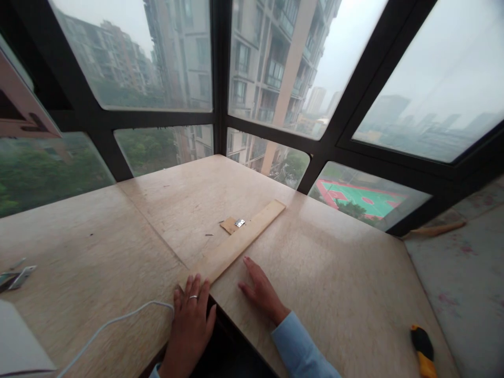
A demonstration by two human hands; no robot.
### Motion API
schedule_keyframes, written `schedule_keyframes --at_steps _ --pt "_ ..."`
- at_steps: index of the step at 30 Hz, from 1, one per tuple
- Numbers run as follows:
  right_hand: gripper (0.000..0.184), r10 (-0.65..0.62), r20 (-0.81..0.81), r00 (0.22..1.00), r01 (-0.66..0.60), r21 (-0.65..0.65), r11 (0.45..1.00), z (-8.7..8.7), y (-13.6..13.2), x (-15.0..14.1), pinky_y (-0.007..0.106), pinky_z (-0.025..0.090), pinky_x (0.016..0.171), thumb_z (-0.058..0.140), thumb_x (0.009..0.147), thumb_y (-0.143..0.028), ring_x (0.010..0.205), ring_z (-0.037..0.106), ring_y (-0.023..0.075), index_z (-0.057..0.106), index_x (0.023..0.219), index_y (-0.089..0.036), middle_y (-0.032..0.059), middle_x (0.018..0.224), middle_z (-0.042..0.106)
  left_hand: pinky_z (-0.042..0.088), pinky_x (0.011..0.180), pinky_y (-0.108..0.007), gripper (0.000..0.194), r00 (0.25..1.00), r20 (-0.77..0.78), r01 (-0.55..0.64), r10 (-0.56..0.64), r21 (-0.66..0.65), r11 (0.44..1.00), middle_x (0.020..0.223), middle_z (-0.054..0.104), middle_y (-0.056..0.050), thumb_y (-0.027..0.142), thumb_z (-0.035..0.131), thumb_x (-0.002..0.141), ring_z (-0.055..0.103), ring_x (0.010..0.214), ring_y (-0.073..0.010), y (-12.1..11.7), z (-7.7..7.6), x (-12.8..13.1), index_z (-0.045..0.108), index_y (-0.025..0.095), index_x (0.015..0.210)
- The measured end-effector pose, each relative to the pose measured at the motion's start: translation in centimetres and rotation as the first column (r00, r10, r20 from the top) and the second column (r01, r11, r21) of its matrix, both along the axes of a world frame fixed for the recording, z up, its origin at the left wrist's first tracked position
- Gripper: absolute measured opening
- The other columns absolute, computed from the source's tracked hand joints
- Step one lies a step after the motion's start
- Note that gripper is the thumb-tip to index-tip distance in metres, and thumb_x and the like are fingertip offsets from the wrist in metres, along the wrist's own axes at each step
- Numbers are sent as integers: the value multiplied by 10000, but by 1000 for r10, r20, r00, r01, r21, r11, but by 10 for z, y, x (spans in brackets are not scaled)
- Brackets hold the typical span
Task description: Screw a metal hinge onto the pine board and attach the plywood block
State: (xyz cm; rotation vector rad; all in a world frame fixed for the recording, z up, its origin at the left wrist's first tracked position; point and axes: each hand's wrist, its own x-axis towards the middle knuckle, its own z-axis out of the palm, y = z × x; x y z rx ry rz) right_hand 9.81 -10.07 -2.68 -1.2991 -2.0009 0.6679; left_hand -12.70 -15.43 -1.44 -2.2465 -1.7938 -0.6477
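A long, thin wooden board [248, 231] lies flat and slanting across the marble-patterned surface. My left hand [192, 320], with a ring on one finger, rests palm down with its extended fingers on the board's near end. My right hand [262, 291] lies on the surface just right of the board, fingers stretched out, thumb apart, holding nothing. Against the board's far-left side is a small wooden piece [227, 226] with a small metal hinge [240, 223] at its edge. A small screw-like piece [209, 234] lies nearby.
A black and yellow tool handle [423, 349] lies at the lower right. Metal pieces [18, 278] sit at the far left, above a white box-like object [19, 341]. A white cable [118, 317] runs toward my left hand. Dark-framed windows [220, 68] border the surface.
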Motion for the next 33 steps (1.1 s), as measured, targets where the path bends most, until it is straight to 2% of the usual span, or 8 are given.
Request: schedule_keyframes --at_steps 6,8,11,15,19,25,29,33 --pt "605 -163 -143 976 173 64 983 13 -38 43 506 396 1136 582 879 -233 1403 428 272 437 1466 -243 125 1516 456 367 1084 -614 411 978 106 173 -181 85 981 1413 541 -198 223 462 925 415 1386 -366 -3 18 38 552 129 1315" --pt "519 -287 -229 930 309 63 949 22 -53 63 467 496 1044 568 891 -263 1258 581 267 509 1406 -227 147 1434 538 437 1060 -555 439 941 166 283 -295 96 954 1415 543 -183 239 466 936 465 1357 -327 -4 25 57 500 148 1364" --pt "406 -515 -302 802 515 -85 853 40 -80 98 317 603 664 609 880 -364 718 712 193 633 1237 -171 88 917 728 515 1010 -474 492 876 237 413 -421 82 907 1405 554 -170 240 466 952 522 1314 -279 -5 31 89 414 157 1434" --pt "403 -701 -265 662 667 -219 712 59 -125 149 228 434 396 581 879 -518 413 544 135 722 958 -148 -20 522 578 560 959 -407 439 780 337 531 -527 89 843 1331 612 -158 174 439 956 586 1246 -246 -5 31 132 459 152 1394" --pt "427 -797 -252 550 776 -201 598 66 -164 186 223 374 373 567 866 -538 386 514 131 730 904 -145 -25 478 553 611 791 -334 316 654 524 648 -545 -17 762 1118 717 -133 201 425 963 720 956 -212 -2 28 177 605 152 1219" --pt "398 -855 -255 452 834 -220 506 49 -183 204 250 461 465 533 880 -483 459 601 158 737 899 -142 3 533 621 574 605 -265 276 547 653 816 -524 -275 509 766 763 -54 320 487 940 713 631 -182 1 27 246 710 182 1027" --pt "341 -838 -228 496 813 -218 541 39 -182 205 258 514 557 526 890 -420 543 664 165 736 927 -153 32 644 703 538 564 -255 303 543 651 820 -531 -275 501 753 763 -53 347 479 922 698 596 -179 0 21 270 737 195 967" --pt "337 -832 -208 514 805 -218 551 38 -182 206 253 509 561 511 904 -403 552 669 161 735 936 -154 39 673 718 525 537 -248 300 532 709 813 -463 -275 513 742 758 -52 367 503 902 679 562 -170 2 16 267 742 193 953"
